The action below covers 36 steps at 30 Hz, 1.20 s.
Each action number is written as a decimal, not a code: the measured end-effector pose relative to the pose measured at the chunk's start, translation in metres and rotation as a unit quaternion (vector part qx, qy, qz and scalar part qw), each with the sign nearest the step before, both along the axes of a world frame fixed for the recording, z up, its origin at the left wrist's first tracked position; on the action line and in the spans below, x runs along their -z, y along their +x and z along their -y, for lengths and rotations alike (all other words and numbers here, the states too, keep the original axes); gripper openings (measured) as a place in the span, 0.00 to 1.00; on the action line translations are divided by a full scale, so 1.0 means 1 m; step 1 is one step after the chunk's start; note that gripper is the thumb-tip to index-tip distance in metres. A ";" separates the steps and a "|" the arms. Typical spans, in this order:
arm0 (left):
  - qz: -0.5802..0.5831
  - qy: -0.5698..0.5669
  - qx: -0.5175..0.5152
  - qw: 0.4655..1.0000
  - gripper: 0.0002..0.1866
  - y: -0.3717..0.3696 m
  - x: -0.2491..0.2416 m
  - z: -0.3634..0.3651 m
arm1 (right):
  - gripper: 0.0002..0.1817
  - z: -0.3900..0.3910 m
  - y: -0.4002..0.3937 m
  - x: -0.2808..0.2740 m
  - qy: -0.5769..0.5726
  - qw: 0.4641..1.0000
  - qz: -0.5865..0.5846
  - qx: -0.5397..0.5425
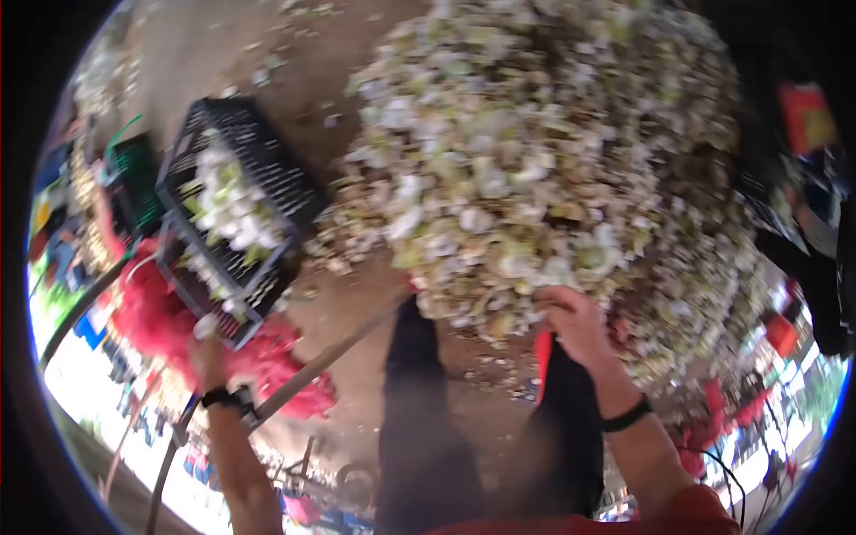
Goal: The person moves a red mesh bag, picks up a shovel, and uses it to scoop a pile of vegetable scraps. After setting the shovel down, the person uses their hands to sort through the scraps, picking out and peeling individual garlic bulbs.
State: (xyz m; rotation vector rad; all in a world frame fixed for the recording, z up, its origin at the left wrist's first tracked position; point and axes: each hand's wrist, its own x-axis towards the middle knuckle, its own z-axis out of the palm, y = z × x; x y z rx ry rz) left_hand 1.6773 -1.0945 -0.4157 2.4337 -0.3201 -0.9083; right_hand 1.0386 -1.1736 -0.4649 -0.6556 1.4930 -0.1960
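Observation:
My left hand (209,358), with a dark watch on its wrist, is closed around a small white bulb (206,326). It is beside the lower corner of a dark plastic crate (290,178) holding white bulbs with pale green tops (236,209). My right hand (578,323), a black band on its wrist, is at the near edge of a large heap of white and pale green vegetable pieces (535,169). Its fingers are curled. A narrow red pointed object (543,358) extends below them; blur hides its exact kind and the grip on it.
Red mesh sacking (147,290) lies under and around the crates. A wooden pole (334,357) slants between my left arm and the heap. A green crate (135,187) stands at far left. Scraps litter the brown floor (294,45). My dark-trousered legs (415,392) extend towards the heap.

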 end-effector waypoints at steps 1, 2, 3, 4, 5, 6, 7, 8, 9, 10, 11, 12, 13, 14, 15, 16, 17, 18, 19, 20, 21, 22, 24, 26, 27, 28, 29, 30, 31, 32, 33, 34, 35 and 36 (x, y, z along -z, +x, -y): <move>0.069 -0.034 0.152 0.985 0.23 0.134 0.035 -0.079 | 0.15 -0.002 -0.003 0.001 -0.009 1.000 -0.004 -0.026; 0.043 -0.038 0.157 0.986 0.23 0.118 0.008 -0.067 | 0.14 0.005 -0.002 -0.006 0.010 1.000 -0.004 -0.002; 0.265 0.115 -0.040 0.957 0.21 0.026 0.004 0.008 | 0.13 0.012 -0.002 -0.012 0.025 0.999 0.006 0.021; 0.204 0.051 -0.011 0.977 0.22 -0.034 -0.003 0.038 | 0.12 0.004 -0.010 -0.004 0.020 0.998 0.015 0.062; 0.145 -0.012 0.018 0.989 0.23 -0.069 -0.003 0.055 | 0.12 -0.001 -0.018 0.004 0.016 0.998 0.006 0.068; 0.070 0.037 0.104 0.991 0.25 -0.070 0.010 0.052 | 0.12 -0.006 -0.027 0.010 -0.007 0.994 -0.014 0.107; -0.003 0.087 0.190 0.978 0.27 -0.071 0.024 0.043 | 0.12 -0.011 -0.037 0.015 -0.028 0.989 -0.032 0.145; -0.037 0.144 0.338 0.929 0.32 -0.094 0.030 0.039 | 0.12 -0.015 -0.049 0.019 -0.032 0.982 -0.021 0.188; -0.069 0.196 0.476 0.854 0.38 -0.120 0.034 0.031 | 0.12 -0.018 -0.061 0.020 -0.032 0.981 -0.023 0.190; -0.111 0.187 0.479 0.850 0.41 -0.155 0.028 0.026 | 0.13 -0.025 -0.074 0.020 -0.026 0.980 -0.059 0.189; -0.153 0.178 0.483 0.844 0.44 -0.187 0.018 0.020 | 0.13 -0.030 -0.084 0.018 -0.020 0.977 -0.095 0.188; -0.111 0.283 0.505 0.808 0.47 -0.208 0.006 0.021 | 0.14 -0.022 -0.088 0.001 0.017 0.980 -0.123 0.153; -0.065 0.381 0.522 0.761 0.50 -0.218 -0.003 0.019 | 0.14 -0.029 -0.092 0.000 0.015 0.979 -0.130 0.159; -0.050 0.325 0.581 0.744 0.49 -0.192 0.005 -0.015 | 0.14 -0.040 -0.095 0.000 0.039 0.982 -0.091 0.162; -0.034 0.264 0.636 0.724 0.48 -0.159 0.012 -0.054 | 0.13 -0.050 -0.095 0.001 0.060 0.983 -0.052 0.163; 0.005 0.288 0.619 0.731 0.43 -0.144 0.011 -0.073 | 0.13 -0.060 -0.088 0.002 0.070 0.985 -0.032 0.154; 0.045 0.311 0.599 0.736 0.39 -0.134 0.013 -0.083 | 0.13 -0.065 -0.076 0.003 0.078 0.986 -0.011 0.144; 0.044 0.301 0.603 0.738 0.39 -0.128 0.015 -0.086 | 0.14 -0.063 -0.064 0.002 0.111 0.986 0.037 0.116; 0.051 0.347 0.581 0.734 0.33 -0.123 0.016 -0.086 | 0.14 -0.060 -0.049 0.001 0.143 0.982 0.084 0.086; 0.058 0.392 0.558 0.729 0.26 -0.121 0.017 -0.080 | 0.14 -0.061 -0.031 0.002 0.135 0.984 0.076 0.088; 0.055 0.385 0.561 0.731 0.26 -0.118 0.018 -0.076 | 0.15 -0.066 -0.010 0.005 0.116 0.980 0.118 0.109; 0.041 0.386 0.568 0.726 0.22 -0.118 0.015 -0.071 | 0.16 -0.068 0.011 0.010 0.099 0.973 0.161 0.129; 0.012 0.399 0.588 0.704 0.17 -0.114 -0.006 -0.060 | 0.16 -0.065 0.051 0.021 0.102 0.969 0.163 0.152; 0.011 0.446 0.587 0.676 0.18 -0.077 -0.031 -0.073 | 0.16 -0.054 0.094 0.021 0.151 0.961 0.140 0.184; 0.010 0.487 0.589 0.645 0.19 -0.059 -0.050 -0.082 | 0.16 -0.061 0.115 0.030 0.160 0.959 0.149 0.181; 0.006 0.504 0.573 0.646 0.21 -0.042 -0.071 -0.087 | 0.16 -0.072 0.136 0.045 0.181 0.944 0.141 0.237; 0.011 0.507 0.569 0.648 0.21 -0.013 -0.085 -0.107 | 0.16 -0.075 0.152 0.055 0.196 0.927 0.132 0.290; 0.020 0.483 0.638 0.599 0.22 0.030 -0.100 -0.140 | 0.14 -0.073 0.165 0.057 0.196 0.931 0.122 0.282; 0.028 0.458 0.702 0.545 0.23 0.070 -0.116 -0.172 | 0.14 -0.076 0.177 0.060 0.197 0.932 0.126 0.278; 0.085 0.367 0.721 0.581 0.20 0.079 -0.128 -0.179 | 0.14 -0.080 0.189 0.067 0.210 0.921 0.118 0.306; 0.123 0.342 0.697 0.619 0.13 0.083 -0.142 -0.191 | 0.13 -0.086 0.199 0.074 0.224 0.909 0.109 0.333; 0.120 0.415 0.625 0.650 0.17 0.074 -0.151 -0.183 | 0.12 -0.089 0.207 0.078 0.236 0.905 0.105 0.337; 0.115 0.481 0.546 0.676 0.20 0.065 -0.155 -0.176 | 0.12 -0.090 0.214 0.080 0.237 0.907 0.112 0.329; 0.152 0.477 0.533 0.682 0.17 0.059 -0.152 -0.178 | 0.11 -0.092 0.221 0.082 0.243 0.906 0.108 0.330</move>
